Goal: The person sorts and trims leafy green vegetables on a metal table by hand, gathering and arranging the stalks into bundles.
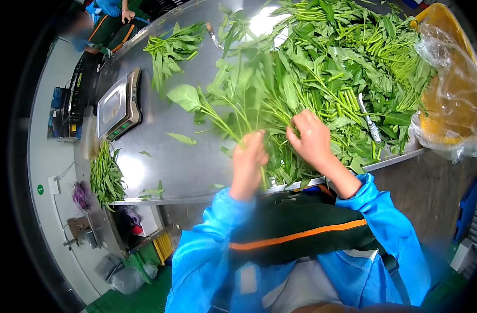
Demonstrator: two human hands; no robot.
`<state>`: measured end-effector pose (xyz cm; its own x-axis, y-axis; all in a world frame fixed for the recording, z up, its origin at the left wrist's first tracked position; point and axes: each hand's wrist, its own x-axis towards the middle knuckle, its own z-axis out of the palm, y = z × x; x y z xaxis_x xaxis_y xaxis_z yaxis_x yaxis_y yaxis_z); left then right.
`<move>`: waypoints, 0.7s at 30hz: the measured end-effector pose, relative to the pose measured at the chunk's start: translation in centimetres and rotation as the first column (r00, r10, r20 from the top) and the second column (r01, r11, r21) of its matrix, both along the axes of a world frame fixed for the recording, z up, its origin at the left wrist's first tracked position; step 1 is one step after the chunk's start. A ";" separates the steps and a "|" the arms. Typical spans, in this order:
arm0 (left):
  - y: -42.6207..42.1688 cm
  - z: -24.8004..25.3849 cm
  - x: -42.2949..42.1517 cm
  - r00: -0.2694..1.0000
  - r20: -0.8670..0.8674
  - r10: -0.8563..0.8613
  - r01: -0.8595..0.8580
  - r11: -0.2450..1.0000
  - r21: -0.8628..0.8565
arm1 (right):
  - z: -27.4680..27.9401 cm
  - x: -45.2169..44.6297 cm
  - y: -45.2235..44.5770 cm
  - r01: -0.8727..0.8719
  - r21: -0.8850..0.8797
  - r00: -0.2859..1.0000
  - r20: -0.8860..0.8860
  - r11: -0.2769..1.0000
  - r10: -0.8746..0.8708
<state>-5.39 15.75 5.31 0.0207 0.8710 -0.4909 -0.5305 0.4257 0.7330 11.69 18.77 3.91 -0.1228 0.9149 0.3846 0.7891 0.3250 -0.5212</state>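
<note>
At a steel table [170, 167], strewn with greens [337, 73] and a few loose leaves [181, 139]. Nearest, blue sleeves [202, 242] above dark trousers [301, 221] with an orange stripe. Just beyond, left hand [250, 159] blurred, curled closed round a bunch [225, 127] of leafy stems, leaf ends pointing away, beside the left flank of the greens. To its right, right hand [311, 138] half curled, thumb and fingertips down at the stems of the greens; impossible to tell whether pinched on any.

By the look of it, at the step of picking out stems and gathering them into the left hand, with plenty left loose. Calls, in all likelihood, for a clean pick with the right and a laying of stems alongside those in the left, without slackening the left grip or crushing leaves. Worth minding too: a knife [369, 119] among the greens, just right of the right hand.

Further right, a crate [454, 25] with a clear bag [430, 49] over it. At the left corner, a clump [107, 175]; past that, a scale [124, 109]. Near the far edge, a small heap [176, 47] and a second knife [214, 36]. Beyond, at upper left, a co-worker's hand [128, 15].
</note>
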 end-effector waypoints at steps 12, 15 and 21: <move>-0.3 -1.6 1.1 0.994 -0.093 0.053 -0.057 0.997 -0.043 | -1.2 -3.0 -2.5 -0.150 0.118 0.987 0.074 0.982 0.142; 0.8 -1.3 -0.4 0.966 -0.035 0.255 -0.252 0.965 0.067 | -1.5 -1.9 -3.0 -0.184 0.006 0.973 0.142 0.983 0.181; 3.1 -0.9 -8.2 0.924 0.113 0.366 -0.382 0.902 0.202 | -4.3 0.2 -6.6 -0.291 -0.388 0.927 0.113 0.875 0.358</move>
